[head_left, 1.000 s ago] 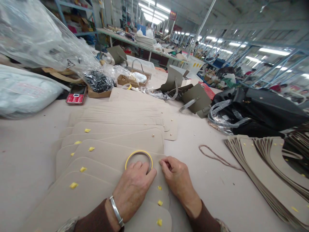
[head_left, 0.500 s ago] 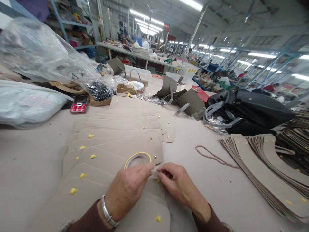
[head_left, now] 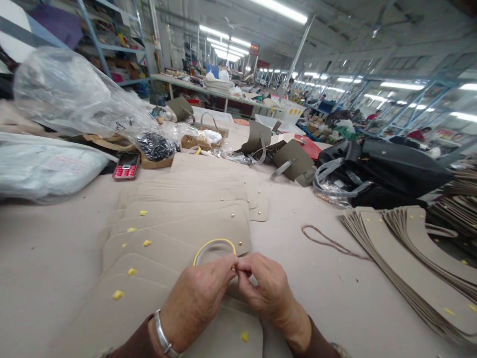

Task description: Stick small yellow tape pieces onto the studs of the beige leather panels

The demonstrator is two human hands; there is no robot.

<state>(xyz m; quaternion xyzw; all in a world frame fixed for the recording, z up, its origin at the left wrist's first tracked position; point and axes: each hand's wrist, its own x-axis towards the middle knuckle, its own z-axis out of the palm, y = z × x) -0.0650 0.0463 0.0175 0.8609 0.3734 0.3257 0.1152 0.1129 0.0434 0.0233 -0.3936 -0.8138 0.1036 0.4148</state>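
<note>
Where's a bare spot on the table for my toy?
Bare table shows left of the panels, and between them and the curved stack, by the cord. It's crowded farther off, around the phone and black bags.

Bright overhead fluoro tubes (head_left: 278, 11), edges warped, far end maybe soft.

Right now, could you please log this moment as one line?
left hand: pinching small gold piece | right hand: pinching same piece | beside: yellow tape roll | under: beige panels

Long factory hall: rows of fluorescent ceiling tubes (head_left: 223, 37), blue metal shelving (head_left: 112, 44) at left, a long far workbench (head_left: 208, 87), blue-framed windows (head_left: 410, 107) along the right wall.
</note>
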